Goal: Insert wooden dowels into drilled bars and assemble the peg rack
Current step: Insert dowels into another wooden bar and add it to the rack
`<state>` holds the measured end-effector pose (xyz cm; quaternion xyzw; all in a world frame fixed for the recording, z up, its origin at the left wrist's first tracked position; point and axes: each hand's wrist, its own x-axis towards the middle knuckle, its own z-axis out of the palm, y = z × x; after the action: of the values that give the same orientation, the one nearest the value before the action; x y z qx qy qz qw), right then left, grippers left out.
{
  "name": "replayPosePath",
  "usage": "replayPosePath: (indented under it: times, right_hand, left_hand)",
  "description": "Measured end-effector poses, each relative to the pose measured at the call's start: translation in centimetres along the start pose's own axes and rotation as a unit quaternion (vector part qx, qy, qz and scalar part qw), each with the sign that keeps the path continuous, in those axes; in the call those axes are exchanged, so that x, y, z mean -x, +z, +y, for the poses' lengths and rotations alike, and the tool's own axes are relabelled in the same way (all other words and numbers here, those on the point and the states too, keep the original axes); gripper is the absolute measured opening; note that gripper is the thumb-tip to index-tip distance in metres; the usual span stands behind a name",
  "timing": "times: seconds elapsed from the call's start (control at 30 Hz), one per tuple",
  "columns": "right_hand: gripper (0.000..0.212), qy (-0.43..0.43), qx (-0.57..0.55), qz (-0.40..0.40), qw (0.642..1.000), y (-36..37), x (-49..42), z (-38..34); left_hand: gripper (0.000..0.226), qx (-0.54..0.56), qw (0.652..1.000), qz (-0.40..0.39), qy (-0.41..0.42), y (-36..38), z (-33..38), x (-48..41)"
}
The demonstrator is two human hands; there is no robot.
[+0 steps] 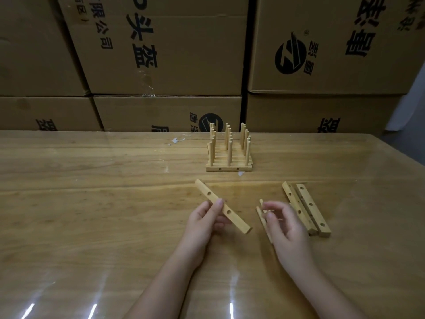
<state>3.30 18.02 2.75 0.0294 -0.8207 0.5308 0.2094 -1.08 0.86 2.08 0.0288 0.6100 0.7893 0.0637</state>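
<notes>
Wooden bar point(222, 206) in left hand point(202, 223)

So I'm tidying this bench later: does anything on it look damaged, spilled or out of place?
Only one thing: a small whitish scuffed or peeling patch on the table's glossy covering, left of the assembled peg rack. The rack stands upright, and the spare drilled bars lie neatly side by side.

The right hand point(284, 224) covers most of the dowels point(262, 215) under it, so their count is unclear; its fingertips are blurred. The left hand point(204, 221) hides the held bar's point(222, 207) middle hole. Both forearms run off the bottom edge
</notes>
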Motion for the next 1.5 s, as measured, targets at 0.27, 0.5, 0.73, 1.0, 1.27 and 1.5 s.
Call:
replayPosePath:
  times: [0.27, 0.5, 0.73, 1.0, 1.27, 1.5]
  right_hand:
    - [0.04, -0.035, 0.399, -0.094, 0.911, 0.1, -0.5, 2.4]
    - [0.036, -0.038, 0.462, -0.089, 0.882, 0.0, -0.4, 1.7]
    - [0.016, -0.069, 0.42, -0.062, 0.903, 0.2, -0.2, 1.5]
    - [0.031, -0.005, 0.016, -0.007, 1.0, 0.3, -0.4, 1.7]
    - [0.032, 0.018, -0.03, -0.034, 0.999, 0.3, -0.5, 1.9]
    - [0.028, 0.016, -0.02, -0.008, 1.0, 0.5, -0.7, 2.6]
  left_hand:
    - [0.033, 0.017, 1.0, 0.017, -0.003, 0.1, -0.1, -0.1]
    - [0.031, 0.005, 1.0, -0.007, 0.004, 0.2, 0.1, 0.1]
    - [0.031, 0.003, 1.0, 0.004, -0.01, 0.3, 0.1, 0.0]
    - [0.032, -0.122, 0.991, -0.024, -0.043, 0.6, 0.3, 0.5]
    - [0.035, -0.109, 0.991, -0.06, -0.045, 0.6, 0.3, 0.6]
    - [0.031, -0.121, 0.99, -0.077, -0.016, 0.4, 0.3, 0.7]
